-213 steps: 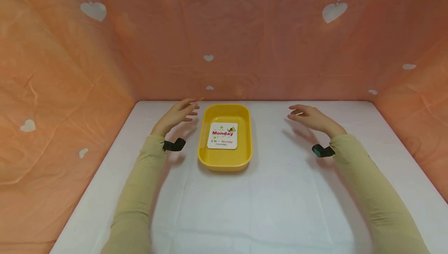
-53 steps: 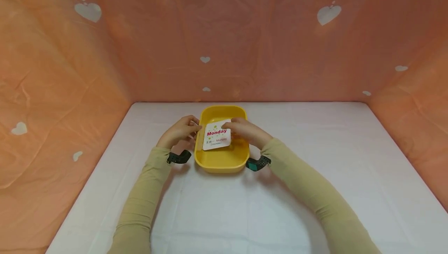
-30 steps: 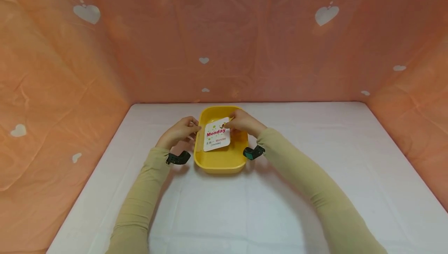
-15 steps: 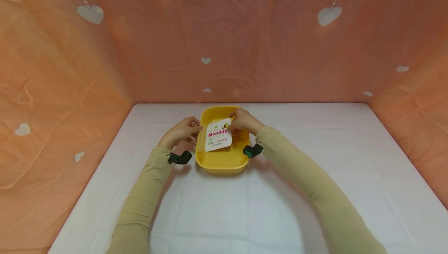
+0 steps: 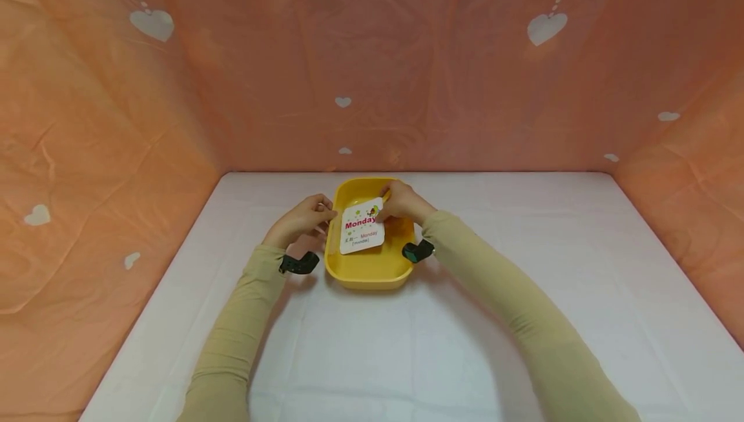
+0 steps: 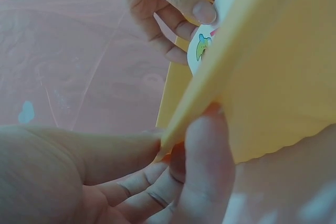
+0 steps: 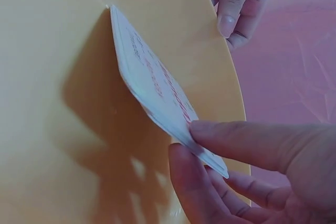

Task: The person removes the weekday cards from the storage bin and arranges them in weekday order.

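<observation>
In the head view a yellow plastic tray (image 5: 372, 270) stands on the table. My left hand (image 5: 295, 223) pinches its left rim between thumb and fingers, as the left wrist view shows close up. Inside the tray, a thin stack of white flash cards (image 5: 361, 238) leans tilted, the top one printed "Monday" in red. My right hand (image 5: 409, 205) pinches the stack at its upper right corner. In the right wrist view the flash cards (image 7: 152, 77) show a layered edge, with the far corner down near the tray's wall and a shadow beneath.
A white cloth (image 5: 372, 357) covers the table. Orange curtains (image 5: 407, 86) with white hearts rise at the back and both sides. Dark bands with small cameras (image 5: 299, 263) sit on both wrists.
Earlier both hands were open beside the tray, with the flash cards lying flat. The left hand took the rim; the right pinched and tilted the cards up. In the last half second hardly anything moved.
</observation>
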`<state>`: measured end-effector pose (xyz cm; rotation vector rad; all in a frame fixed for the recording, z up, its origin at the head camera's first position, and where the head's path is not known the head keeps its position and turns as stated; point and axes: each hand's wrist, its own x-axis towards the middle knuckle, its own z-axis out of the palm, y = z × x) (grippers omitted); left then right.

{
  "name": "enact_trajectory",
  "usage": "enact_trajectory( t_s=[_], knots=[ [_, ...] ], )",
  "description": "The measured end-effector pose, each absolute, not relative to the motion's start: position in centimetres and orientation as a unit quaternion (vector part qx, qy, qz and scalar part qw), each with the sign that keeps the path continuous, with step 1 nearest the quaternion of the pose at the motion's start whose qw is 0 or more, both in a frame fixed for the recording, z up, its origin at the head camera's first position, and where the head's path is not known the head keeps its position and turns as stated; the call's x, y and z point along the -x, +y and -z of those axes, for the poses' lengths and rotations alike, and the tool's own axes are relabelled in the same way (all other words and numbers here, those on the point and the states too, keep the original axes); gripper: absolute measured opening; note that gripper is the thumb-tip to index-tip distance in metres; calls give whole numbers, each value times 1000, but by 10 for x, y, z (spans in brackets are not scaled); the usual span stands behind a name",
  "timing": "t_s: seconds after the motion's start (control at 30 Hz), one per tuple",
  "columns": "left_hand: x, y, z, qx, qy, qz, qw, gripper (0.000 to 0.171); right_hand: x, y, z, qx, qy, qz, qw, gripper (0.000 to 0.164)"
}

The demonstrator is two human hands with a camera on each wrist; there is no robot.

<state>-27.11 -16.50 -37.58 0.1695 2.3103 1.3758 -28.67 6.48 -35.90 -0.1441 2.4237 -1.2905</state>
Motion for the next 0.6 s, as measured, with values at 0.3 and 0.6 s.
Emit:
enact_trajectory(
  t_s=[0.3, 0.6],
  knots=[
    [271, -164, 378, -51, 838, -496, 222, 25, 286, 63, 358, 53, 868, 452, 197, 50],
    [270, -163, 376, -49, 837, -498, 221, 23, 285, 64, 359, 62, 876, 439, 190, 48]
  ],
)
